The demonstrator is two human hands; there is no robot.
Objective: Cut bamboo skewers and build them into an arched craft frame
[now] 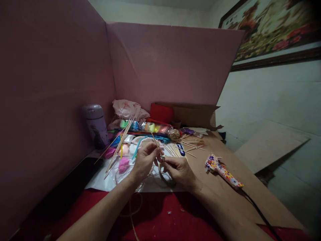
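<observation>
In front of me, my left hand (pixel 145 160) is closed in a pinch around a thin wooden stick (pixel 153 136), whose tip points up and away. Close against it, my right hand (pixel 180 170) pinches with thumb and forefinger at the lower end of the stick; what lies between those fingertips is too small to make out. A curved brownish band (pixel 164 179) hangs just under the right fingers. Loops of pale twine (pixel 132 214) lie beneath both hands and trail over the red cloth toward me.
Wooden skewers (pixel 117 147) lean at left beside a purple bottle (pixel 95 125). Packs of coloured clay (pixel 150 127), a twine ball (pixel 174 134), more sticks (pixel 190 142) and a blue cutter (pixel 181 149) lie behind. At right, a flower-patterned glue gun (pixel 223 170) with a cord rests on cardboard (pixel 250 197).
</observation>
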